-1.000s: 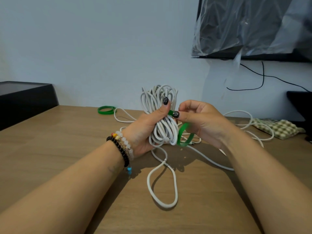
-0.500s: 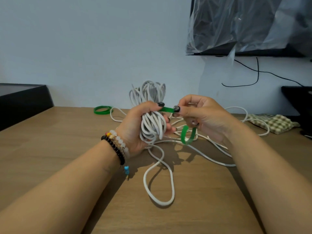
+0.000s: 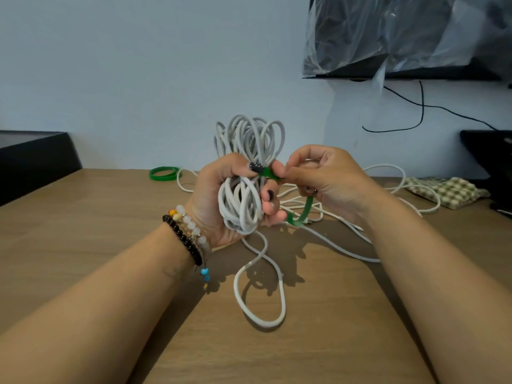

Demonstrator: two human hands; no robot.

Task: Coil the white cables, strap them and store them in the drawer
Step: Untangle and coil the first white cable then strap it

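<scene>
Over wood table (image 3: 83, 245), L hand (image 3: 221, 200) fingers grip cable coil (image 3: 243, 189); R hand (image 3: 327, 178) fingers pinch green strap (image 3: 270, 173).

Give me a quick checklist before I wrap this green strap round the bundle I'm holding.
1. Left hand grips the cable bundle firmly: ok.
2. Right hand pinches the green strap: ok.
3. Strap's start pinned under the left thumb: ok.
4. Strap's free tail hangs untangled: cannot tell.
5. All cable gathered in: not ok, a loose loop trails on the table.
6. Spare strap within reach: ok.
</scene>
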